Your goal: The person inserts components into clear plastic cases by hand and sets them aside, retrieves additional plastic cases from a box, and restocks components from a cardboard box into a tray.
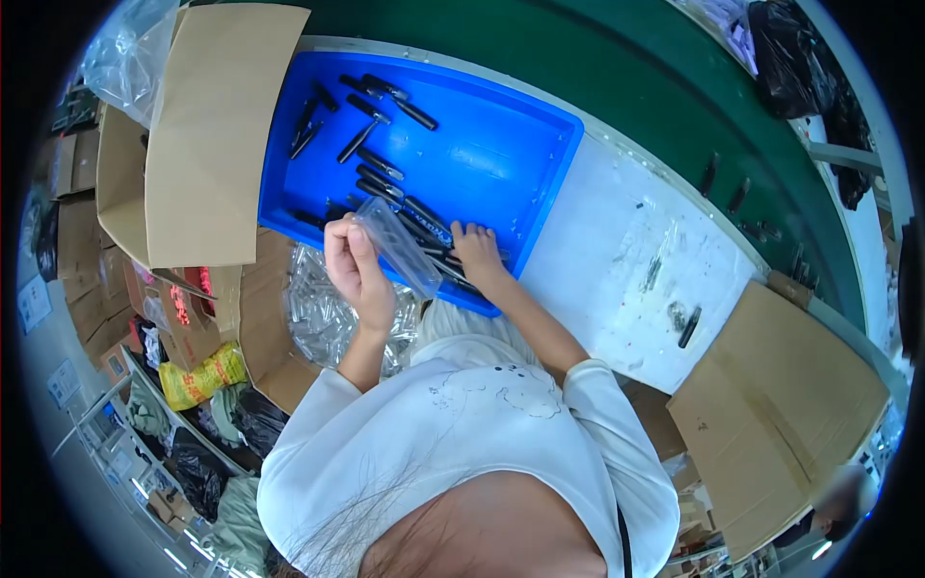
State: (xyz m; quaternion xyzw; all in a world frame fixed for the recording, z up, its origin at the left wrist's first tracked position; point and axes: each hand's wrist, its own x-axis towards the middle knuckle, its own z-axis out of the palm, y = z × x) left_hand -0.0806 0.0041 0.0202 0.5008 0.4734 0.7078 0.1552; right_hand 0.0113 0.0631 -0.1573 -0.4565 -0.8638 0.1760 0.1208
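Observation:
My left hand [358, 268] is closed around the upper end of a clear plastic case [398, 248], which slants down over the near edge of the blue bin [554, 173]. Inside the bin lie several slim black pen-like sticks [416, 114], some with clear or silvery ends. My right hand [479, 256] reaches into the bin's near right corner, its fingers a little apart over a cluster of these sticks [424, 220]. Its fingertips touch or nearly touch them; whether one is gripped is hard to make out.
A carton full of clear plastic cases [332, 308] stands below the bin's left side. Cardboard flaps [217, 135] rise on the left, and another carton [771, 414] stands at right. Beyond the white tabletop [626, 241], a green belt [597, 58] carries a few black sticks.

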